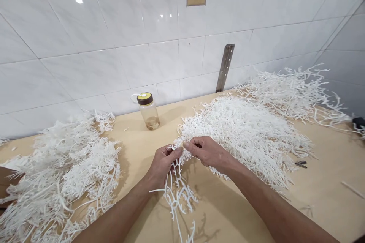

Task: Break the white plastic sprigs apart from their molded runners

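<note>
A white branched plastic twig piece (pixel 173 193) hangs from my left hand (pixel 163 165), whose thumb and fingers are closed on its upper end. Its thin prongs droop over the wooden table toward me. Close beside it, my right hand (pixel 207 152) is pinched at the fingertips, near the tip of the twig; whatever lies between those fingers is too small to make out. Right behind my right hand spreads a large heap of white twig pieces (pixel 245 133). The fingers of both hands almost meet at the heap's left edge.
Another heap of white branched pieces (pixel 85 167) covers the table's left side. A clear bottle (pixel 150 114) with a dark and yellow lid stands toward the wall. More loose strands (pixel 293 93) lie at the back right. A metal bracket (pixel 225 67) rises against the tiled wall (pixel 128 68).
</note>
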`<action>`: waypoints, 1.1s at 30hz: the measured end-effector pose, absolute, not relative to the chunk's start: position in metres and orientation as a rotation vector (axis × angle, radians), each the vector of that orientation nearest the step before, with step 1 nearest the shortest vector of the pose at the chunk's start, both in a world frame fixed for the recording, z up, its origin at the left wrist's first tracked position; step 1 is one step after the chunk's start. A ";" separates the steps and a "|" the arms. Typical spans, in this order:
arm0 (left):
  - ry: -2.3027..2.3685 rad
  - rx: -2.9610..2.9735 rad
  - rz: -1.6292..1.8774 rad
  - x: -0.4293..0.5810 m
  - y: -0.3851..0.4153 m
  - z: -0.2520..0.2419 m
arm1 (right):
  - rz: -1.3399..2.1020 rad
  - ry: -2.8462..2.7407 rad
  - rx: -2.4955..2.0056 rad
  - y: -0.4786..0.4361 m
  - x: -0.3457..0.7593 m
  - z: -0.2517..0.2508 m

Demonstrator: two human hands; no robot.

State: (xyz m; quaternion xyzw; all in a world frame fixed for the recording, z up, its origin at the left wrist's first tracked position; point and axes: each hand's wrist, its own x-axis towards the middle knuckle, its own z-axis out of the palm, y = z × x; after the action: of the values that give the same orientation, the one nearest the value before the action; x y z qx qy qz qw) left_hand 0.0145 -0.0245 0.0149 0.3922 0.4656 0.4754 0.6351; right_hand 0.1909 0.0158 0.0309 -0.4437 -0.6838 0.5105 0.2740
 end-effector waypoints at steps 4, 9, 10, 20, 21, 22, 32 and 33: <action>1.090 0.913 1.119 0.014 -0.023 0.014 | 1.521 -1.755 -1.125 0.016 0.193 0.029; 1.099 0.873 1.131 0.015 -0.022 0.012 | 1.553 -1.746 -1.086 0.016 0.195 0.031; 1.103 0.861 1.135 0.015 -0.022 0.012 | 1.558 -1.747 -1.081 0.015 0.195 0.032; 1.039 0.868 1.090 0.014 -0.025 0.017 | 1.348 -1.843 -1.163 0.013 0.194 0.031; 1.034 0.867 1.084 0.014 -0.025 0.017 | 1.284 -1.874 -1.172 0.013 0.193 0.031; 1.036 0.864 1.081 0.014 -0.025 0.018 | 1.218 -1.906 -1.177 0.012 0.192 0.031; 1.104 0.906 1.101 0.016 -0.024 0.017 | 0.768 -2.102 -1.203 0.005 0.181 0.028; 1.099 0.910 1.096 0.016 -0.024 0.017 | 0.722 -2.117 -1.215 0.004 0.181 0.027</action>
State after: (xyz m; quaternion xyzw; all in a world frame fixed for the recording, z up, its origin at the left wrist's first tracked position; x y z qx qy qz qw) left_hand 0.0157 -0.0240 0.0172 0.3960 0.4783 0.4772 0.6218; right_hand 0.1805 0.0045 0.0274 -0.4562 -0.7950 0.2713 0.2937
